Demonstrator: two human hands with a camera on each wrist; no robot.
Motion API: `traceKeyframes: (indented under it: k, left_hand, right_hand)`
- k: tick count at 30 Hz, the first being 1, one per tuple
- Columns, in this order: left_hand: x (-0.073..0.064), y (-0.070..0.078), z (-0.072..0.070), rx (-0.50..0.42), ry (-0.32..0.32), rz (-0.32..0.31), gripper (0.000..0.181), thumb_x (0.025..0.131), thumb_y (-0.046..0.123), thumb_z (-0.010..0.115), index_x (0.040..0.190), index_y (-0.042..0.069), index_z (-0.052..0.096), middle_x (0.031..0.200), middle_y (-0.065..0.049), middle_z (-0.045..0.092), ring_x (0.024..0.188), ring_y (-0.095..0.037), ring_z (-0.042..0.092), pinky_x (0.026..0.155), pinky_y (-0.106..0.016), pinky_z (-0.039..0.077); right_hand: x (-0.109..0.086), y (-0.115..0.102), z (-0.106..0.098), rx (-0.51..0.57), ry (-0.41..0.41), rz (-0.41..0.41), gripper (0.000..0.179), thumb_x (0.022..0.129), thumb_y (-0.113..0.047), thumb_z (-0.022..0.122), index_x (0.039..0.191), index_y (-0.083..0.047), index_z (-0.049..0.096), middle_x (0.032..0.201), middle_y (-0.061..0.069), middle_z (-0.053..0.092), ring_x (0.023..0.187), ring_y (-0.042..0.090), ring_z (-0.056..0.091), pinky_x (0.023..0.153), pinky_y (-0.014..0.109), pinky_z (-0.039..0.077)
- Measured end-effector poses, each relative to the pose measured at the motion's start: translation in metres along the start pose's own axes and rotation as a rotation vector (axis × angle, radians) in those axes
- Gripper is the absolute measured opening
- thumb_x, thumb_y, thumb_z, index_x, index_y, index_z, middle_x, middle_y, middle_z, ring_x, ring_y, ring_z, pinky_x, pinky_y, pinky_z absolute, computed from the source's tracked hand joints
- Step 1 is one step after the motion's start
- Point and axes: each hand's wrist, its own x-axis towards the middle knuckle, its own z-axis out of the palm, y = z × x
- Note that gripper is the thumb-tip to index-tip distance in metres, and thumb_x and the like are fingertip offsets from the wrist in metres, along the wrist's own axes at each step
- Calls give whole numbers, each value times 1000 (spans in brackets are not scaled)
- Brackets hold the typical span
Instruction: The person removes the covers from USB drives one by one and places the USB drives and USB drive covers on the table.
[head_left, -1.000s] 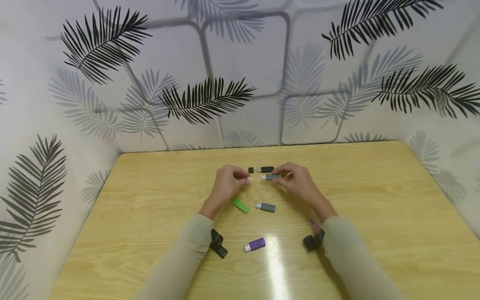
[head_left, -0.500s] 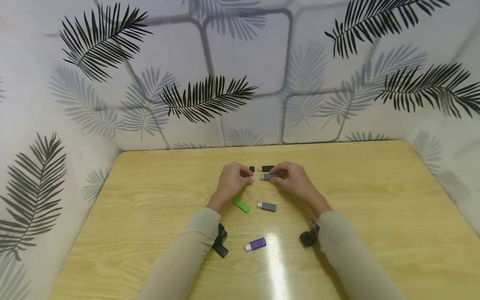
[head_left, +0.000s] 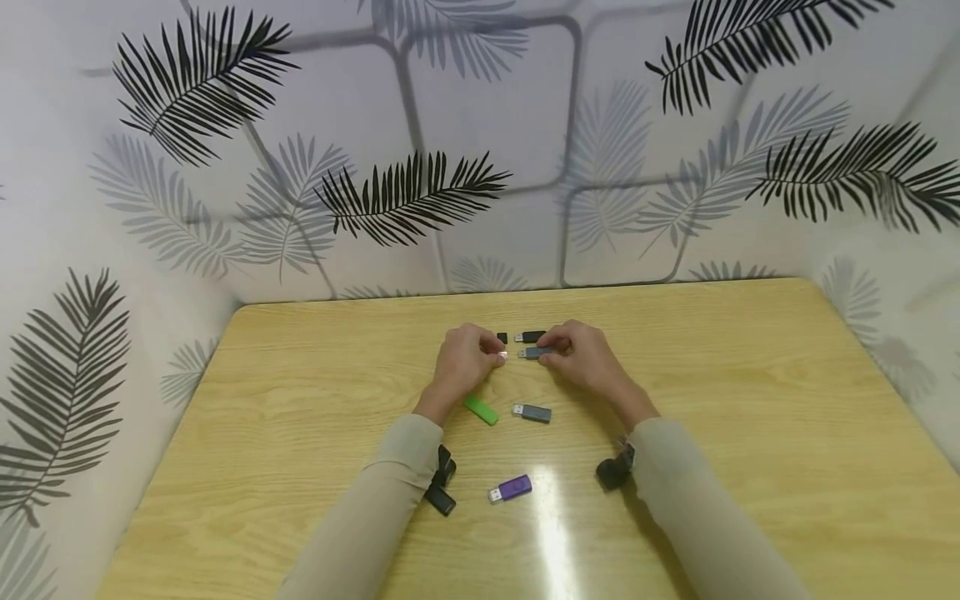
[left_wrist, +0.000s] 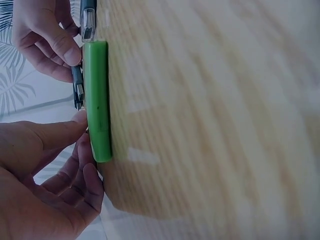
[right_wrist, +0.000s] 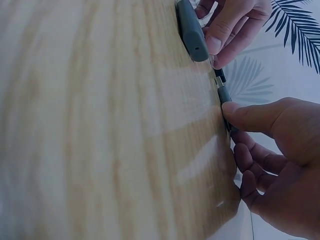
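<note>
My right hand (head_left: 588, 360) pinches a grey USB stick (head_left: 531, 353) between thumb and fingers, its metal plug pointing left. Facing it, my left hand (head_left: 461, 362) pinches a small whitish piece (head_left: 504, 355) at the fingertips; its kind cannot be told. Just behind the hands lie a black USB stick (head_left: 529, 337) and a small black cap (head_left: 502, 337). Close by my left wrist is a green USB stick (head_left: 481, 410), large in the left wrist view. A second grey USB stick (head_left: 534, 413) lies in front of the hands.
A purple USB stick (head_left: 511, 489) lies nearer the front of the wooden table (head_left: 300, 400). Black wrist cameras (head_left: 615, 472) sit under both sleeves. Behind the table's far edge stands a leaf-patterned wall (head_left: 495, 150).
My left hand has moved slightly right, and my right hand slightly left with the grey USB stick, so the two are a little closer. The other sticks stay put.
</note>
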Motion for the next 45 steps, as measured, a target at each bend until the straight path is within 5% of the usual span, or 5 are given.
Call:
traceKeyframes:
  k: [14, 25, 32, 45]
  left_hand:
    - [-4, -11, -11, -136, -10, 94, 17, 91, 7, 79, 107, 1, 78, 95, -9, 73, 89, -24, 68, 80, -38, 57]
    - [-25, -22, -25, -306, -25, 117, 23, 94, 6, 76, 116, 0, 75, 111, -15, 72, 98, -31, 69, 85, -41, 58]
    - [-39, -22, -28, -379, -27, 95, 26, 96, 9, 74, 121, 0, 73, 117, -16, 71, 100, -30, 68, 86, -40, 58]
    - [-66, -9, -32, -455, -34, 169, 29, 94, 5, 75, 123, 1, 72, 121, -19, 69, 107, -33, 67, 90, -42, 58]
  right_hand:
    - [-8, -3, -4, 65, 60, -23, 19, 95, -12, 76, 112, -3, 75, 111, 14, 69, 100, 30, 66, 88, 46, 55]
    - [-25, -14, -13, 104, 71, -37, 22, 97, -17, 74, 113, -3, 74, 114, 11, 69, 104, 29, 66, 86, 45, 58]
    - [-40, -22, -17, 113, 98, -59, 27, 97, -16, 74, 121, -2, 71, 114, 12, 71, 102, 29, 67, 82, 44, 58]
    - [-88, -24, -38, 139, 157, -56, 28, 98, -17, 73, 122, -5, 68, 106, 8, 71, 95, 24, 67, 75, 36, 57]
